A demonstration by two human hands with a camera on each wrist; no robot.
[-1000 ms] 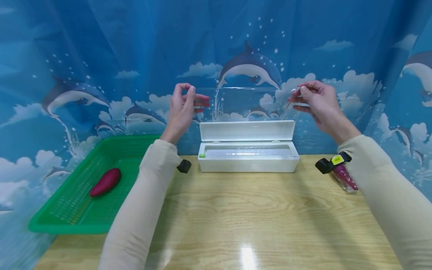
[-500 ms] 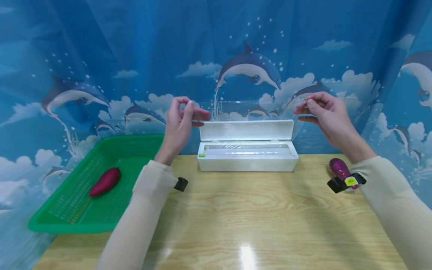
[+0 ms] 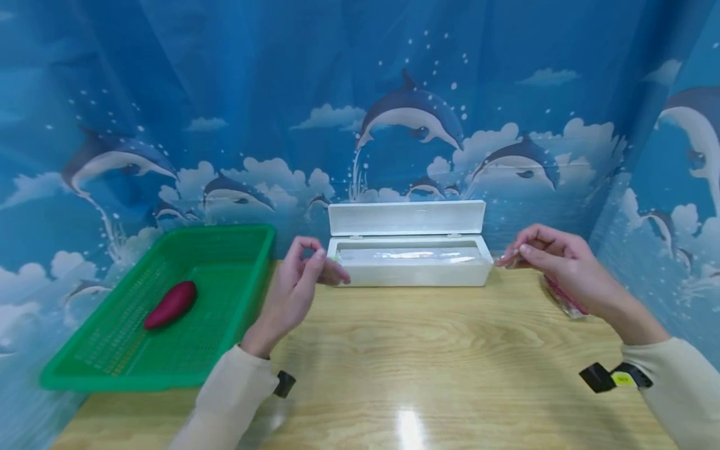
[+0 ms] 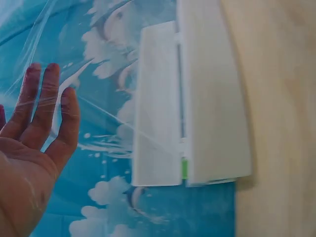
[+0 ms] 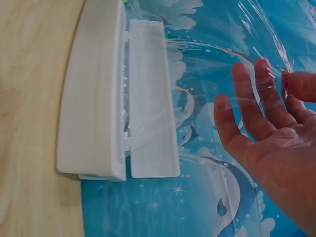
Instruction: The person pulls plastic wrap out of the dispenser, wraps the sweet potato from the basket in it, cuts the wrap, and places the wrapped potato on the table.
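Note:
A clear sheet of cling film stretches between my two hands in front of the white cling film box. My left hand pinches one side of the film between thumb and forefinger, its other fingers spread behind the sheet. My right hand pinches the opposite side the same way, to the right of the box. The box's lid stands up at the back. A shiny strip of film covers its opening, and a green piece sits at its left end.
A green basket stands at the left, with a dark red sweet-potato-shaped thing in it. A similar purple thing in clear film lies at the right, partly behind my right hand. A patterned blue curtain hangs behind the wooden table.
Both hands have come down and towards me, from above the box's lid to about the level of its front, still holding the film. The box and basket stay put.

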